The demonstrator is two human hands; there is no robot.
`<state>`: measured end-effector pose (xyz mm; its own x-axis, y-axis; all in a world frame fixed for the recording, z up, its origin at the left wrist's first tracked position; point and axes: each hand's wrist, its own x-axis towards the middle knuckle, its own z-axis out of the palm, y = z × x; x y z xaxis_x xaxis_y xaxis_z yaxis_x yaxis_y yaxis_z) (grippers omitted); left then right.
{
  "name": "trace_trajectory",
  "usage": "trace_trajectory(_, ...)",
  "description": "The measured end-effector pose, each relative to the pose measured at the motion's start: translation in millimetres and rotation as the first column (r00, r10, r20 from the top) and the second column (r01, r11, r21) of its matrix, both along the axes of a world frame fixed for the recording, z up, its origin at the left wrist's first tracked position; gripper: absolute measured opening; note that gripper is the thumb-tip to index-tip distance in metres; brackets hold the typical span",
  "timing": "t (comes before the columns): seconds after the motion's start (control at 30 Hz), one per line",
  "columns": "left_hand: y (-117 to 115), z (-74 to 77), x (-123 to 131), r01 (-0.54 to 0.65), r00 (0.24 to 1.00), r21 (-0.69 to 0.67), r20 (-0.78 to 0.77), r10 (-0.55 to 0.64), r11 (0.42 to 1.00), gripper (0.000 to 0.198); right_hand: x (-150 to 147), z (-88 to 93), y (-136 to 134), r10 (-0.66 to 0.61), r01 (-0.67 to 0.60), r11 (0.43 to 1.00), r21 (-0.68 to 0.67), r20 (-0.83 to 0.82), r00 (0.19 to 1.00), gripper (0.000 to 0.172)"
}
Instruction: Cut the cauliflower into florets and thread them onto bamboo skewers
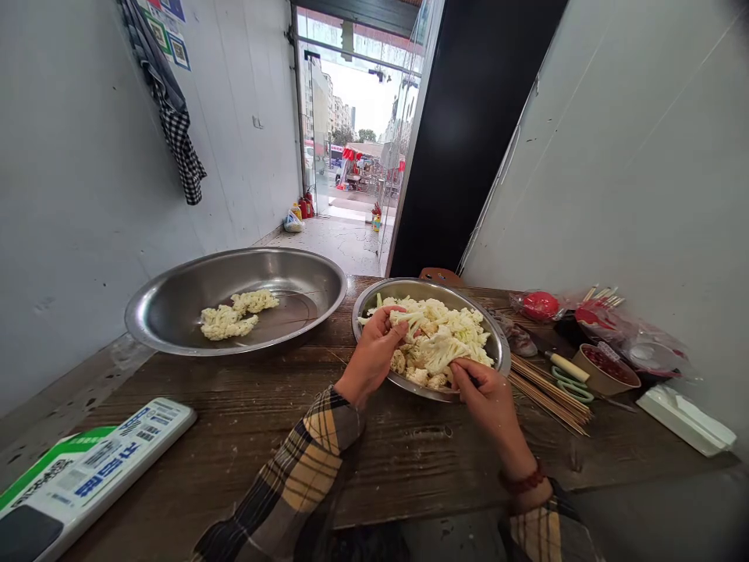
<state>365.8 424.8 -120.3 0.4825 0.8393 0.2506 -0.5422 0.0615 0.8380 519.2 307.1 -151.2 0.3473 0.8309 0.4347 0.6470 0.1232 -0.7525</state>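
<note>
Both hands work over a steel bowl (500, 343) heaped with cauliflower pieces (462, 320). My left hand (374, 351) is at the bowl's left side, its thumb and fingers pinched on a cauliflower floret (413, 314). At the front right of the bowl, my right hand (483, 394) pinches the stem of another cauliflower floret (441, 351), which is broad and flat. The two florets are close together; whether they touch is unclear. To the left stands a wide, shallow steel basin (304, 312) with a few cauliflower clumps (228, 321) in it.
Bamboo skewers (550, 394), a knife with a wooden handle (569, 365), a paper tub (608, 367) and a tissue pack (687, 420) lie right of the bowl. A white and green box (111, 460) rests at the wooden table's (263, 414) left. A glass doorway is beyond.
</note>
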Motion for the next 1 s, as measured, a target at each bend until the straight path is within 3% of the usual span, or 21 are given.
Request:
trace_trajectory(0.4,-0.5,-0.1,-0.3,0.079,0.996,-0.016,0.037,-0.079,0.997,0.029,-1.4,-4.2,0.4,-0.021,0.021,1.0,0.02,-0.014,1.0,0.03)
trace_trajectory(0.83,4.7,-2.1,-2.1,0.081,0.997,-0.009,-0.018,-0.082,0.997,0.023,-1.3,2.2,-1.3,0.072,-0.074,0.997,-0.014,-0.112,0.991,0.033)
trace_trajectory(1.0,2.8,-4.3,-1.1,0.065,0.997,0.023,-0.037,-0.064,0.998,0.022,-5.9,2.8,-0.1,0.058,-0.057,0.998,0.013,-0.12,0.991,0.033)
